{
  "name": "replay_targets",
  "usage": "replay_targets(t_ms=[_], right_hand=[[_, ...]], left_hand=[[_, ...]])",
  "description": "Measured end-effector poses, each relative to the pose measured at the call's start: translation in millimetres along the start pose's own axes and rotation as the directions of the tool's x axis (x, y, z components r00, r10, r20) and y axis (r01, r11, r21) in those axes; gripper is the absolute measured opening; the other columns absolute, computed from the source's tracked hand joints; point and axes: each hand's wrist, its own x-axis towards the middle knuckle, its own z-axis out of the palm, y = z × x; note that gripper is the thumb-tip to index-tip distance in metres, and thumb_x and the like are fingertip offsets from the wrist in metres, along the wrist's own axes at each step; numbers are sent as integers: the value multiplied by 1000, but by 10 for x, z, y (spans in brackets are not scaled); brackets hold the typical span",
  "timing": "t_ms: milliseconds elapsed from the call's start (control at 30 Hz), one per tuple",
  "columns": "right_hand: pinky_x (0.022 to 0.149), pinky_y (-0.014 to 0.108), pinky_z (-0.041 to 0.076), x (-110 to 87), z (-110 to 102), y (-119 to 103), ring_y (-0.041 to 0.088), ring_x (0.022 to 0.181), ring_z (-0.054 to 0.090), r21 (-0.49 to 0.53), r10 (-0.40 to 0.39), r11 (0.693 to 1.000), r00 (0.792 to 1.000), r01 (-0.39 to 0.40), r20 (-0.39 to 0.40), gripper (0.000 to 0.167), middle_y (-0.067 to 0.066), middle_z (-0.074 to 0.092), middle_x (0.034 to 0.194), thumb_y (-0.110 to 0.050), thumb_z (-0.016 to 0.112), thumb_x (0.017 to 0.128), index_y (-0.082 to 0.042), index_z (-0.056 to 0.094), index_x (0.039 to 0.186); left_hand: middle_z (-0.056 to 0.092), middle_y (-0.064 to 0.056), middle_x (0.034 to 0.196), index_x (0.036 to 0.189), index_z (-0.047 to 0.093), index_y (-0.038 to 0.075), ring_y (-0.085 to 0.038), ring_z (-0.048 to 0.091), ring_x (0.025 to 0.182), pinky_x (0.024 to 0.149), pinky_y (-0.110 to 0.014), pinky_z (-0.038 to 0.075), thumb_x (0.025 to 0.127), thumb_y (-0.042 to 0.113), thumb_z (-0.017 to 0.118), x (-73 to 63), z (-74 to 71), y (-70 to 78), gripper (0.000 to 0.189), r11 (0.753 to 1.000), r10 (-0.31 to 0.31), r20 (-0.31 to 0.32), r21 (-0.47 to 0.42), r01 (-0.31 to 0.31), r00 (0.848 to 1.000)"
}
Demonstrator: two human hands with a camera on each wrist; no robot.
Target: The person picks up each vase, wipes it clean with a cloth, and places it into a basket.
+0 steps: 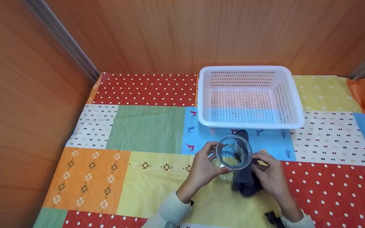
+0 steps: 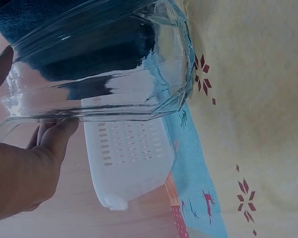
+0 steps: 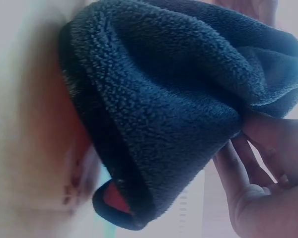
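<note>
My left hand [image 1: 202, 167] grips a clear glass jar [image 1: 233, 152] near its rim, thumb and fingers on opposite sides. In the left wrist view the glass jar [image 2: 134, 64] has a faceted base, held close over the tablecloth. My right hand [image 1: 272, 173] pinches a dark grey cloth [image 1: 246, 182] between thumb and fingers, against the jar's right side. Fuzzy pile and a darker edge band show on the cloth [image 3: 164, 99] in the right wrist view, its folds hanging below the right hand [image 3: 268, 173].
A white plastic basket [image 1: 250, 125] with perforated walls stands just beyond the hands, against the wooden back wall [image 1: 182, 38]. The patchwork tablecloth [image 1: 150, 126] covers the table. Another wooden panel [image 1: 21, 110] rises on the left.
</note>
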Motion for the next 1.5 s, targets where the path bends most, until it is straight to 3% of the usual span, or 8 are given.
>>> replay_targets(t_ms=[233, 400, 633, 967, 1233, 1500], right_hand=[[82, 14, 58, 14, -8, -53, -1, 96, 64, 11, -5, 1000, 1000, 5, -6, 31, -4, 70, 98, 28, 75, 78, 6, 77, 99], [83, 14, 58, -3, 4, -10, 1, 95, 64, 50, -2, 999, 1000, 2, -6, 27, -4, 69, 98, 27, 75, 80, 8, 76, 100], [83, 14, 58, -11, 9, 0, 1, 95, 63, 30, 11, 999, 1000, -11, -6, 28, -3, 69, 98, 26, 75, 80, 7, 77, 100], [83, 15, 59, -8, 13, -22, 3, 94, 64, 0, 25, 1000, 1000, -25, -14, 34, -1, 70, 97, 29, 74, 79, 2, 79, 99], [82, 15, 59, 2, -19, -98, 2, 95, 65, 32, 24, 999, 999, -23, -22, 30, -2, 70, 97, 27, 74, 79, 7, 78, 101], [81, 12, 58, 13, -27, 24, 0, 96, 64, 17, 46, 999, 999, -46, 18, 29, 1, 71, 98, 24, 76, 81, 4, 78, 102]], left_hand=[[64, -19, 133, 134, 62, -1, -40, 61, 126, 109, -36, 54, 71, 0, 96, -3, 0, 6, 72, 1000, 14, 14, -14, -14, 1000], [64, -13, 132, 134, 64, 0, -39, 60, 127, 107, -30, 54, 72, 0, 96, 0, 1, -4, 70, 1000, 21, 18, -17, -21, 1000], [65, -6, 128, 131, 68, 5, -36, 61, 127, 107, -29, 54, 71, -1, 96, -2, -4, -10, 66, 1000, 16, 17, -20, -16, 1000], [66, -5, 125, 128, 70, 7, -36, 62, 126, 107, -31, 54, 69, 0, 97, 15, -3, -10, 65, 1000, 6, 13, -23, -5, 1000], [66, -12, 126, 128, 71, 6, -40, 61, 128, 108, -36, 54, 70, 1, 97, 24, 6, -18, 64, 999, 7, 21, -37, -6, 1000], [66, -9, 124, 126, 71, 6, -40, 61, 126, 107, -34, 55, 69, 1, 98, 27, 3, -26, 63, 999, 14, 16, -31, -13, 1000]])
